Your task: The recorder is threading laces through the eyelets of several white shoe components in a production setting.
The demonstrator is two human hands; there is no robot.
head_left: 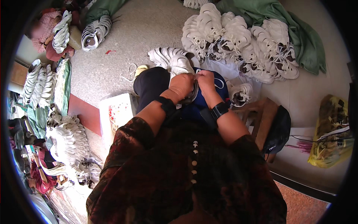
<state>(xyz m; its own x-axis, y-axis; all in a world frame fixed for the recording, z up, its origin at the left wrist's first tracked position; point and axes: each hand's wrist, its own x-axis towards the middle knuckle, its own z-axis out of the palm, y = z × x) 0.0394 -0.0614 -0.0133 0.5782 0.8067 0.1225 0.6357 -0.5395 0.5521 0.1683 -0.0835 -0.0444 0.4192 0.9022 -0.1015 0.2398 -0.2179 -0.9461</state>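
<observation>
Glare lower left; bottom centre dim; edges bent, rim black.

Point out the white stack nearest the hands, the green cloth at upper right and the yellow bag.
White stack (174, 60): head view, on its overlapping layers.
Green cloth (307, 42): head view, middle of its right-hand spread.
Yellow bag (323, 158): head view, lower wall.

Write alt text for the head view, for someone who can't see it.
A person's left hand and right hand, fingers curled, meet over the lap beside stacked white shoe uppers; more white uppers are heaped front-right, against green cloth.
</observation>
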